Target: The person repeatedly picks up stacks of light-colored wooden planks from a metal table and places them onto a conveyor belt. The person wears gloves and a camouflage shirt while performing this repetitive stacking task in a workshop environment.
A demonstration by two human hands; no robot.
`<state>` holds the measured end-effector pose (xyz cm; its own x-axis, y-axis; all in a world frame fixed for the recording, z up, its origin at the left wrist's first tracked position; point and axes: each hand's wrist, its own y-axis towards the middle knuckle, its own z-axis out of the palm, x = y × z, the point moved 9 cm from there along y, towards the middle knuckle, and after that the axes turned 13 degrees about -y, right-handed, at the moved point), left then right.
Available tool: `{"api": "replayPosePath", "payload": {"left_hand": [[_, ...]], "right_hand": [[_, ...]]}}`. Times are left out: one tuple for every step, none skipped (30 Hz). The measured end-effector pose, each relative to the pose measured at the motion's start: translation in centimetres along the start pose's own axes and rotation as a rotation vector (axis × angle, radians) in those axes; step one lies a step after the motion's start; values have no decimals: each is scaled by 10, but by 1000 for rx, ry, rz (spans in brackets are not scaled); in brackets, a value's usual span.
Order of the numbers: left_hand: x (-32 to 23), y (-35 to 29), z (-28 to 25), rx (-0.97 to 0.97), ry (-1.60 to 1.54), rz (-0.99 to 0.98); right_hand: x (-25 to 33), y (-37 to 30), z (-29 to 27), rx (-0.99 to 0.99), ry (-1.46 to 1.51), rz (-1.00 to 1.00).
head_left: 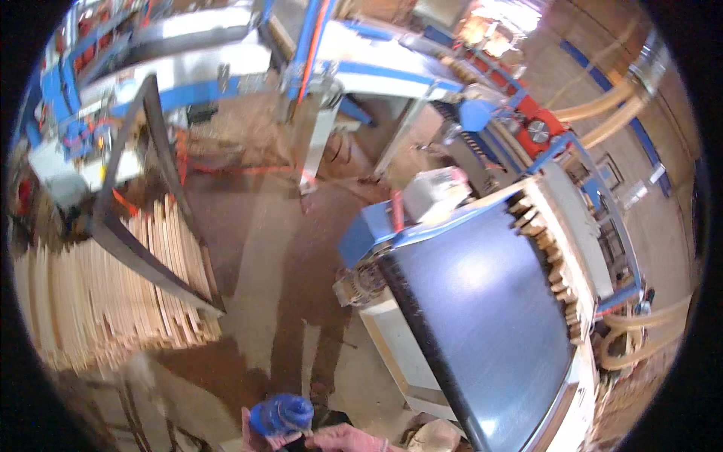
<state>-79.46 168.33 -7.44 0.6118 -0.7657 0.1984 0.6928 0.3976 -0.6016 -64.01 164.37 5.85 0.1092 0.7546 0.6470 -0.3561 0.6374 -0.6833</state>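
My left hand [282, 414] is at the bottom edge, its fingers covered by a rounded, ridged blue glove surface with pink beside it. The fingers look curled in, and whatever they may hold is hidden. Close by on the right, my right hand [348, 437] looks pink and points toward the left one. Its fingertips press together beside a small dark thing [296, 444] that I cannot make out. Both hands are low in front of my body and partly cut off by the frame.
To the right slopes a wide dark conveyor belt [482, 271], with wooden strips [548, 252] along its far side. At left, many thin wooden slats [113, 286] lie stacked beside a dark angular frame [151, 267]. Blue-and-white machinery [376, 71] crosses the back; a red machine [538, 129] stands farther right.
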Motion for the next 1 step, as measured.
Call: {"api": "replayPosePath", "payload": {"left_hand": [[8,-21,28,39,-6,-2]], "right_hand": [[30,-31,27,53,16,-57]]}}
